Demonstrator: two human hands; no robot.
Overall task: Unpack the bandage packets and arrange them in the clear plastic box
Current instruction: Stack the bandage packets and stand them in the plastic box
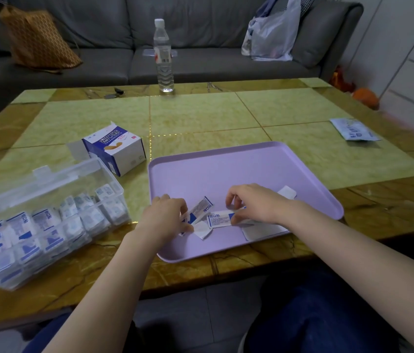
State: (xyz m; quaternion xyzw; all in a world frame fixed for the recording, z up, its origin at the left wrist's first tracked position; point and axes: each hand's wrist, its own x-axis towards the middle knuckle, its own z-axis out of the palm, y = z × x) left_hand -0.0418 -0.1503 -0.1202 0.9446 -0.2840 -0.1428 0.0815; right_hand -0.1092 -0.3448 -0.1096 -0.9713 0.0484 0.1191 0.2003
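Observation:
A lilac tray (251,164) lies in front of me with a few white-and-blue bandage packets on it. My left hand (167,215) pinches one packet (201,207) that tilts up to the right. My right hand (254,202) presses its fingertips on another packet (220,219) lying flat in the tray. A small white scrap (203,231) lies between the hands, and a larger white sheet (264,230) sits under my right wrist. The clear plastic box (48,215) stands open at the left, its compartments filled with several rows of packets.
An opened blue-and-white bandage carton (117,149) stands behind the box. A water bottle (163,57) stands at the table's far edge, a flat pouch (355,129) lies at the right edge. A white pad (287,192) rests in the tray. A grey sofa with bags sits beyond.

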